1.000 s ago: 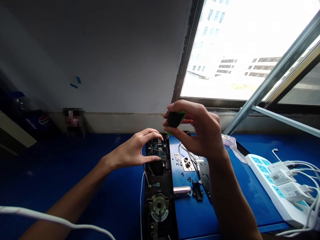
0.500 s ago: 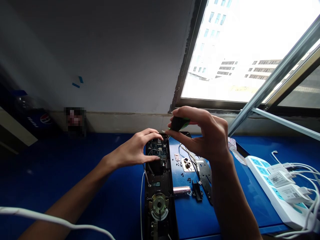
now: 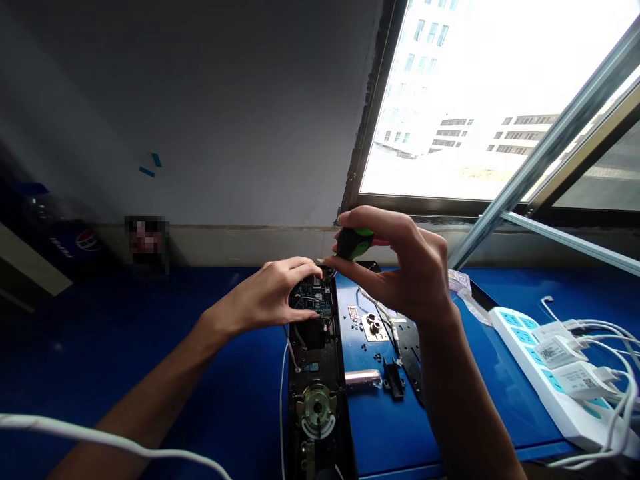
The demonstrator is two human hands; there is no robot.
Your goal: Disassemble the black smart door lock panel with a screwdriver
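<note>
A long black speaker-like housing lies open on the blue table, a green circuit board at its far end and a round metal driver nearer me. My left hand spans the board, fingers on its far side and thumb on its near side, steadying it. Between its fingertips my right hand grips a screwdriver with a black and green handle, held tilted. Its shaft points down at the housing's far right corner; the tip is hard to make out.
Right of the housing lie small black screws, a metal plate, a black bracket, a pinkish wrapped cylinder and a black panel. A white power strip with chargers stands far right. A white cable crosses at lower left.
The view has shifted slightly. The screwdriver handle has turned a little in my right hand, showing more green. My left hand keeps its hold on the board.
</note>
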